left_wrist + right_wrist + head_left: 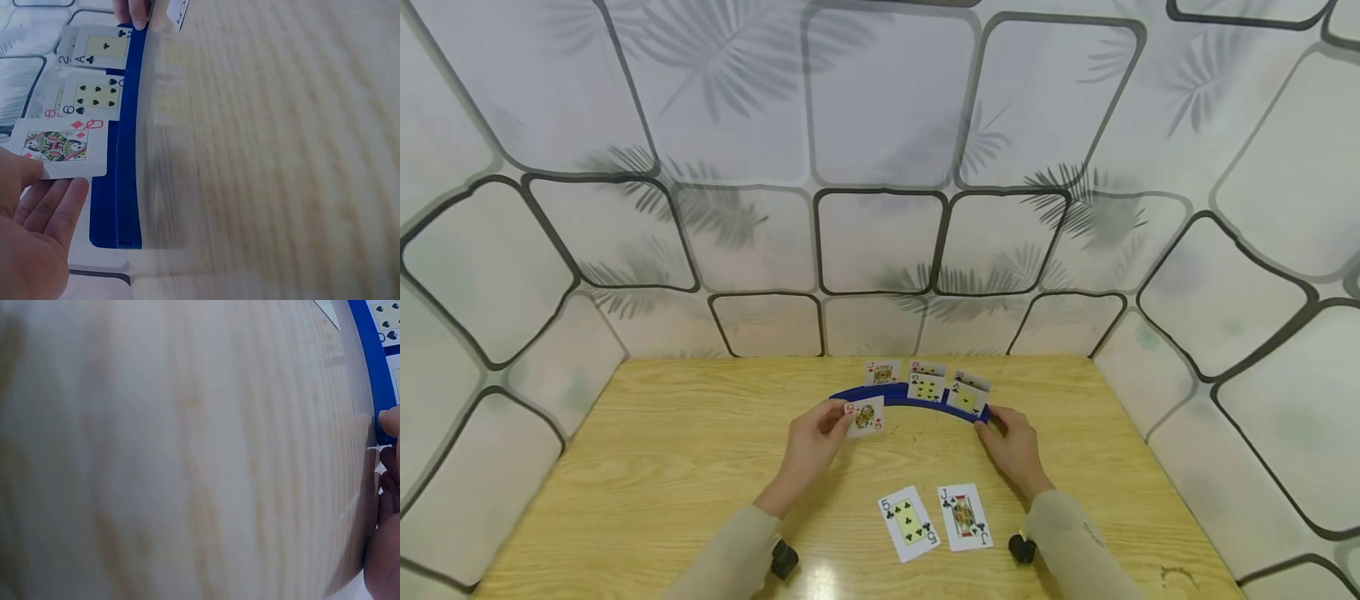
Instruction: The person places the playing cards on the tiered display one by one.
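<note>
My left hand (812, 442) pinches a queen of diamonds (62, 150) by its edge, thumb in front and fingers behind. The card is held in front of the left part of a curved blue card holder (891, 393) and overlaps it in the left wrist view. At the holder's right end my right hand (1015, 446) grips it between thumb and fingers. A six of spades (97, 97) and an ace of clubs (105, 47) stand in the front of the holder, each with another card partly hidden behind it. A red jack (882, 372) stands in the back on the left.
On the wooden table (685, 450), a five of clubs (909, 523) and a jack of clubs (965, 517) lie face up between my forearms. A patterned wall (880, 242) encloses the table at the back and sides.
</note>
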`<state>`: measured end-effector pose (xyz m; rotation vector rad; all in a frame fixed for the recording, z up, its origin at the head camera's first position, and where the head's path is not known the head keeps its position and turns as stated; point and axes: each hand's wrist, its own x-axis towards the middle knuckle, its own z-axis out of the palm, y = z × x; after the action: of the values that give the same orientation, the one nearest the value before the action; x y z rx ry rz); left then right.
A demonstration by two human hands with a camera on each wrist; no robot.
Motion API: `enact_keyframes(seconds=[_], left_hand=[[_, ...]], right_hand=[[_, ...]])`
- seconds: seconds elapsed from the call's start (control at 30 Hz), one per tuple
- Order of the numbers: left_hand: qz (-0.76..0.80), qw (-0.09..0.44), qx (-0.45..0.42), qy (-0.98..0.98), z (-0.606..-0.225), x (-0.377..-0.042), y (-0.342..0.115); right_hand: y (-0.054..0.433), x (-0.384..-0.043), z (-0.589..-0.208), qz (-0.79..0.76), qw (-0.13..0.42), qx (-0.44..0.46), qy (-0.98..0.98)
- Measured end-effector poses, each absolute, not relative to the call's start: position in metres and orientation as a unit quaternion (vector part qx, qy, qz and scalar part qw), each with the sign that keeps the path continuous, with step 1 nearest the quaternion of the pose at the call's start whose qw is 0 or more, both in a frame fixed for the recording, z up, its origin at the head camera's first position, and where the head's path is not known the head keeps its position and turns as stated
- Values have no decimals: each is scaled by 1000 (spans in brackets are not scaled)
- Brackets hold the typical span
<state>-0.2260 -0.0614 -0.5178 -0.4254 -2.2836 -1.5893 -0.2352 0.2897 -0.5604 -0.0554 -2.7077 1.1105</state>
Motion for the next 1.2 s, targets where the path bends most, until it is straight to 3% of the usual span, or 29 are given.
enact_keyframes(seconds=[0.53, 0.93, 1.2], left_hand=[[-557, 166, -131, -804, -517, -259, -45], [-564, 178, -134, -795, -517, -271, -30], [-566, 166, -125, -798, -516, -274, -25]], right_hand=[[290, -237, -561, 384, 111, -15, -916], [291, -236, -565, 375, 126, -11, -918], [293, -237, -564, 380, 109, -15, -918]])
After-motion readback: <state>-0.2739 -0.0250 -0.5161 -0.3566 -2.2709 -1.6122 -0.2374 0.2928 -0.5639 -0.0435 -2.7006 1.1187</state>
